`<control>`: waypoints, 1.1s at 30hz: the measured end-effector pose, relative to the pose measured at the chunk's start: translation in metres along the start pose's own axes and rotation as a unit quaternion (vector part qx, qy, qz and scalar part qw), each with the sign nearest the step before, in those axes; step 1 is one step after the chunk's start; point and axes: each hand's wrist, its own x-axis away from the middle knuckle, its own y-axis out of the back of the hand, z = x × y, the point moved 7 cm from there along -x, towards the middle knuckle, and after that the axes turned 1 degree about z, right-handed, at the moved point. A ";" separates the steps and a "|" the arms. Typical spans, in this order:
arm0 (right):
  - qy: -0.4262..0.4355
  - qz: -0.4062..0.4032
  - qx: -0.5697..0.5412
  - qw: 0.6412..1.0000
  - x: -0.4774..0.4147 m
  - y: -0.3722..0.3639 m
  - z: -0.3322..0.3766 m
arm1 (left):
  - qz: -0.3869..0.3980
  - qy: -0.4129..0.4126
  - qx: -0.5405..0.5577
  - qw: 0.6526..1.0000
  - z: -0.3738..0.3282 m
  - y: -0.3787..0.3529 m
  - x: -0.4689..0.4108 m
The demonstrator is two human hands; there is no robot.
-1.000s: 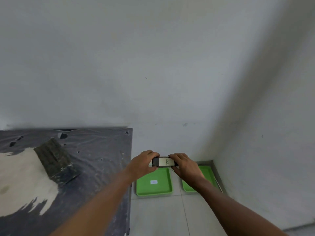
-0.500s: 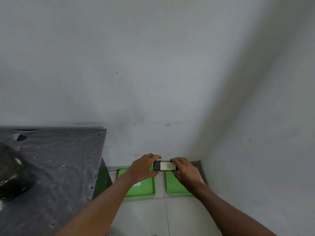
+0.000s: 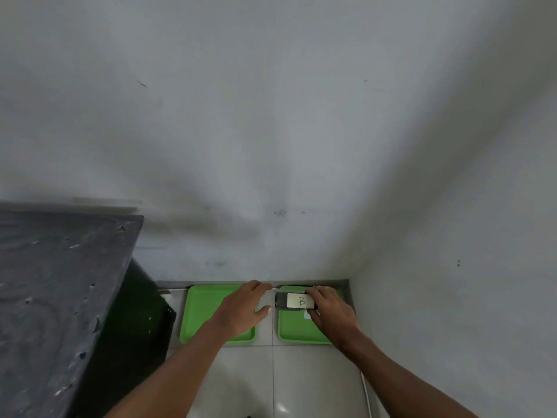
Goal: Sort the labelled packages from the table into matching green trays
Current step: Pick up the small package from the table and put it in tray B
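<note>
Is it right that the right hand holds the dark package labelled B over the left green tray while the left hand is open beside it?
Not quite. In the head view the right hand holds the B package over the right green tray, not the left green tray. The rest stands: the left hand is open beside it, off the package.

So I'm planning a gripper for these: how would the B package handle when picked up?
The package looks flat and boxy, so it is unlikely to roll. It keeps its shape in the right hand alone, so it is probably stiff and light.
</note>
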 end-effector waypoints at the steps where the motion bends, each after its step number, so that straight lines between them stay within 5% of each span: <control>1: -0.001 -0.002 -0.001 1.000 -0.003 -0.010 -0.009 | -0.003 0.005 -0.002 1.000 0.003 -0.011 -0.006; 21: 0.021 -0.023 0.013 0.999 -0.073 -0.408 -0.211 | -0.007 0.026 -0.105 0.994 0.158 -0.394 -0.121; 33: 0.006 0.017 -0.008 1.000 -0.117 -0.496 -0.285 | 0.035 0.065 -0.092 0.993 0.193 -0.476 -0.181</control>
